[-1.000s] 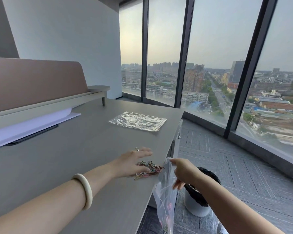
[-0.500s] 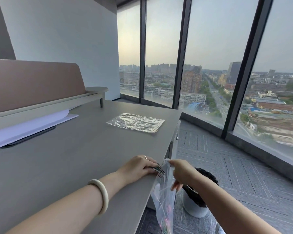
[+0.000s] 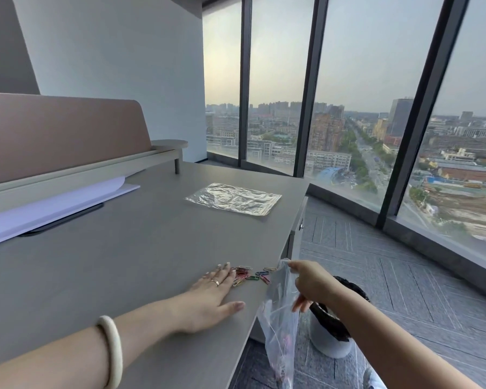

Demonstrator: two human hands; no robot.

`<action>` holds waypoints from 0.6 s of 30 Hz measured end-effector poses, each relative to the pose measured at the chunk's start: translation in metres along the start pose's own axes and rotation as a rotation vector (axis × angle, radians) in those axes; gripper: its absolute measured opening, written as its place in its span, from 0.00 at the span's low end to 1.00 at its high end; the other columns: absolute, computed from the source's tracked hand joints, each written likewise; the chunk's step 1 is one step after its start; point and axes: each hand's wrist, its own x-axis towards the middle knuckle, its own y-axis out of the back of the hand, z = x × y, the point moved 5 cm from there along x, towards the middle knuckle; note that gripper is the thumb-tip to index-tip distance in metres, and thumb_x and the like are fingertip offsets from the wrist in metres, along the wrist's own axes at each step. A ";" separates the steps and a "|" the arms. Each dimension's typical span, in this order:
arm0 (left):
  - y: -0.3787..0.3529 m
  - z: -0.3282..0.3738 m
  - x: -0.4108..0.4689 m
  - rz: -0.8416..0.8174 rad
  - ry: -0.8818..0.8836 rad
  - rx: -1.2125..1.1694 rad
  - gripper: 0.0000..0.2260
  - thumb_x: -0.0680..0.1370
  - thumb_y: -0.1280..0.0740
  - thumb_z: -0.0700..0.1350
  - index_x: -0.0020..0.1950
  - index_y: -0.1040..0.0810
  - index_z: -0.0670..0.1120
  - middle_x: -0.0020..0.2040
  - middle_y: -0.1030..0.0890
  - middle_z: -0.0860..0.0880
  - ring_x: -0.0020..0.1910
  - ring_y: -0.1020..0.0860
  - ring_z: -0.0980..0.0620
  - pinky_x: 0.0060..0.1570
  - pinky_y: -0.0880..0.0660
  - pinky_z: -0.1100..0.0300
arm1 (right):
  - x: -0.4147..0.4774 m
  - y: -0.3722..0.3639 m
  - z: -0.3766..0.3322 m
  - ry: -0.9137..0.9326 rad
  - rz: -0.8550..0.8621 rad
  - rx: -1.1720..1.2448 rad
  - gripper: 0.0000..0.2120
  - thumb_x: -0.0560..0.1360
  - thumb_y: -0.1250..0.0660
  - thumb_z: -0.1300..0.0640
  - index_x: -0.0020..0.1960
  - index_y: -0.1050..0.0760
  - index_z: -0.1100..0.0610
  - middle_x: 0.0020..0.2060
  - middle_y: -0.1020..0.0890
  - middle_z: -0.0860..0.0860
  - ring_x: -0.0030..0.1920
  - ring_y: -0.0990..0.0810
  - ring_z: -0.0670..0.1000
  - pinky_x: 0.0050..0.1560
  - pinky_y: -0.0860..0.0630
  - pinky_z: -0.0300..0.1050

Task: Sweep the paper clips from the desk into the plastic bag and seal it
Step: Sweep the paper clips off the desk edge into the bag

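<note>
Several coloured paper clips (image 3: 251,275) lie in a loose cluster on the grey desk (image 3: 110,262), close to its right edge. My left hand (image 3: 212,297) rests flat on the desk, fingers spread, its fingertips touching the clips from the left. My right hand (image 3: 310,284) pinches the rim of a clear plastic bag (image 3: 281,327) and holds it against the desk edge. The bag hangs below the edge, and some clips show faintly inside near its bottom.
A second flat clear bag (image 3: 233,198) lies farther back on the desk. White paper (image 3: 54,203) sits under a raised shelf with a tan partition (image 3: 62,133) at the left. A white bin with a black liner (image 3: 331,324) stands on the carpet below my right arm.
My left hand has drawn back from the desk edge and lies flat behind a cluster of clips spread on the desk. My right hand keeps the bag at the edge.
</note>
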 end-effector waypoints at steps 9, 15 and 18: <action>-0.001 0.022 0.032 0.033 -0.147 0.004 0.55 0.55 0.70 0.78 0.75 0.60 0.48 0.77 0.59 0.50 0.75 0.59 0.57 0.73 0.61 0.61 | -0.003 -0.001 -0.002 0.008 0.005 -0.004 0.32 0.72 0.57 0.75 0.74 0.45 0.58 0.74 0.45 0.63 0.25 0.21 0.50 0.27 0.22 0.41; 0.005 0.036 0.042 0.050 -0.228 -0.081 0.37 0.71 0.58 0.68 0.75 0.55 0.50 0.76 0.57 0.57 0.75 0.57 0.60 0.70 0.61 0.67 | 0.000 -0.004 -0.004 -0.005 0.001 -0.038 0.31 0.73 0.55 0.75 0.75 0.47 0.59 0.75 0.45 0.61 0.31 0.19 0.56 0.29 0.21 0.43; 0.026 0.030 0.037 0.113 -0.208 -0.241 0.29 0.79 0.51 0.57 0.75 0.55 0.48 0.75 0.58 0.58 0.73 0.58 0.64 0.68 0.61 0.69 | -0.001 -0.003 -0.003 -0.007 -0.018 -0.064 0.33 0.72 0.55 0.76 0.75 0.49 0.58 0.74 0.44 0.63 0.32 0.20 0.55 0.35 0.20 0.45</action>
